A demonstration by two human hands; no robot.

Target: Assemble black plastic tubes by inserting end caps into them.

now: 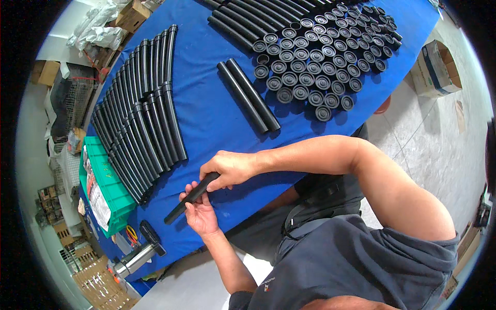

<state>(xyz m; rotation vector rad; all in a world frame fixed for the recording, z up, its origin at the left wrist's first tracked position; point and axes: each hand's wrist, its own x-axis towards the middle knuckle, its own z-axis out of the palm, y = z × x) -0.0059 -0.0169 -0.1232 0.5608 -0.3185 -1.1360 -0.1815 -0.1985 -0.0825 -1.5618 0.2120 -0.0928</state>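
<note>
Open blue cloth [201, 124] at twelve o'clock, and the table's near edge [237, 223] at five, from a smooth black tube [195, 195] slanting toward eight. Right hand [231, 167]: fingers clamped on its upper end; left hand [203, 219]: fingers and thumb gripping its middle. Glossy stacked tubes [150, 134] at eleven, ring-faced round ends [314, 67] at one, green plastic bin [116, 190] at nine

Bright light is washing over the blue tablecloth [201, 121], casting soft shadows under the round ringed pieces [314, 67] on it and streaking the black tubes [143, 121] along its left with highlights. The held tube [198, 192] above it is showing crisply. Fisheye distortion is bowing the tablecloth's edges, while darkness is swallowing the corners beyond
</note>
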